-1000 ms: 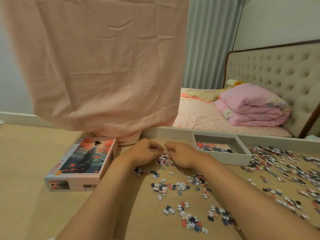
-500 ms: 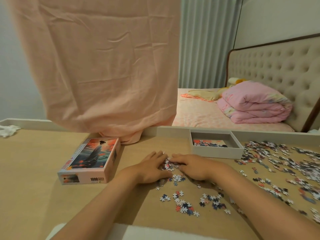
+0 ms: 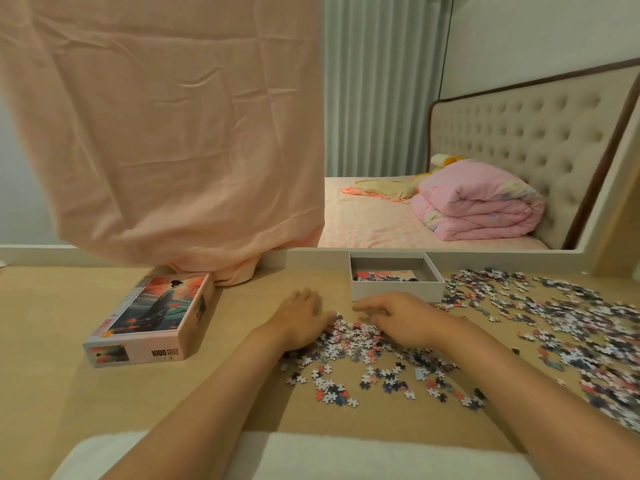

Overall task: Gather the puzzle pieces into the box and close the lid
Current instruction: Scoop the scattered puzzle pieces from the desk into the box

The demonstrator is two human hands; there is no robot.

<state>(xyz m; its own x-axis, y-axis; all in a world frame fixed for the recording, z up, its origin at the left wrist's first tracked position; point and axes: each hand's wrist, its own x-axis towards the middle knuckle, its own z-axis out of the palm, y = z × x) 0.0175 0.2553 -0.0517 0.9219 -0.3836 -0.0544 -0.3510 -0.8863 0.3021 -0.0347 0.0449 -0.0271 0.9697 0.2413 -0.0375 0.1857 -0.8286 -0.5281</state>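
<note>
Resting palm-down on the table [image 3: 52, 323], the left hand [image 3: 301, 320] and the right hand [image 3: 398, 320] are flanking a small heap of puzzle pieces [image 3: 349, 337], and I am watching this over the head feed. Both hands are lying with fingers stretched out and loosely together, pinching nothing. The left one's inner edge is touching the heap, while the right one's fingers are pointing left over it. The open box [image 3: 394, 294] is sitting just beyond the right hand, with a few pieces lying inside. Its lid [image 3: 156, 313] is lying picture-up, well to the left. A broad spread of loose pieces [image 3: 554, 313] is covering the table's right side. A pink cloth [image 3: 166, 133] is hanging behind the lid.
</note>
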